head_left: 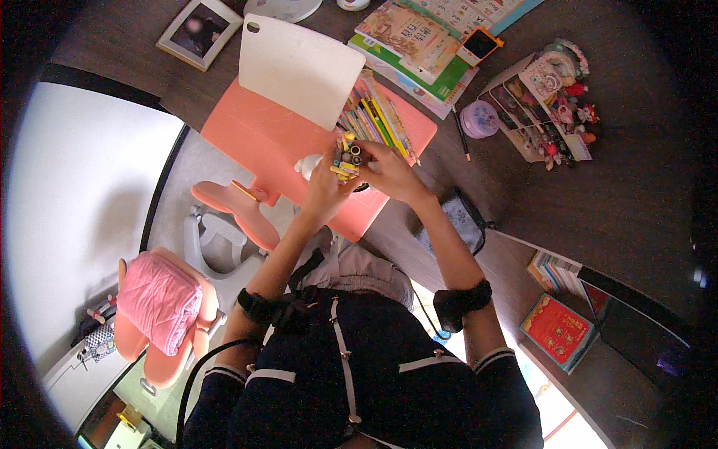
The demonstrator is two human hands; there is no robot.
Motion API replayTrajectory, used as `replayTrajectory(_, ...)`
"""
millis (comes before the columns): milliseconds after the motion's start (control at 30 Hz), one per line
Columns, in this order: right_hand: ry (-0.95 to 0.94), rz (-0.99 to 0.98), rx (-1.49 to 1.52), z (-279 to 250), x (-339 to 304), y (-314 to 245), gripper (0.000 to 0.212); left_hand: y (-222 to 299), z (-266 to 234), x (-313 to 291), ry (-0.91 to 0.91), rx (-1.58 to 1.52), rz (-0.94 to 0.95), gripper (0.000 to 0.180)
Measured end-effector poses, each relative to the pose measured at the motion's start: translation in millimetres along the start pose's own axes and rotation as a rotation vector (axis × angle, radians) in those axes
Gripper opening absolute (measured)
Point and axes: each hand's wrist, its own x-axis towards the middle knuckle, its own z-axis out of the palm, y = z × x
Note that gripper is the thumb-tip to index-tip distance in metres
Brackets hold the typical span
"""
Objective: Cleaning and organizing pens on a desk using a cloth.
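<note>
Above the front of the pink desk board [262,123], my two hands close round a bundle of pens [348,159], seen end-on with yellow and dark ends. My left hand [326,185] grips its left side and my right hand [393,176] has its fingers curled against the right side. Whether a holder surrounds the pens is hidden by my hands. A small white object [306,166] shows beside my left hand; its kind is unclear. Just beyond my hands, several coloured pencils [381,120] lie side by side, next to a cream-coloured panel [295,71].
Behind the board are stacked books [411,45] and a small orange-edged device [479,46]. To the right stand a round lilac container [479,120], a black pencil [462,135] and an organizer with trinkets [535,112]. A grey pouch [456,223] lies near my right forearm; a pink chair [168,307] is left.
</note>
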Motion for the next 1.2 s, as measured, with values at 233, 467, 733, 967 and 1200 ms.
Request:
replayTrajectory(233, -0.036, 0.160, 0.098, -10.5, -3.2, -2.2, 0.042, 17.3, -3.4, -1.2, 0.099, -0.181, 0.021, 0.067)
replayTrajectory(467, 0.160, 0.222, 0.277, -38.1, -31.5, 34.8, 0.034, 0.1, -9.9, -13.0, 0.089, -0.390, -0.013, 0.072)
replayTrajectory(733, 0.415, 0.585, -0.086, -67.3, -60.7, 113.6, 0.024, 28.8, -37.6, -39.3, 0.135, -0.299, -0.106, 0.068)
replayTrajectory(967, 0.280, 0.475, -0.514, -51.6, -13.1, 143.6, 0.030, 39.6, -58.0, -45.3, 0.278, -0.357, -0.110, 0.049)
replayTrajectory(1200, 0.303, 0.695, -0.570, -28.7, -0.7, 132.7, 0.036, 49.1, -65.4, -51.4, 0.307, -0.414, -0.131, 0.047)
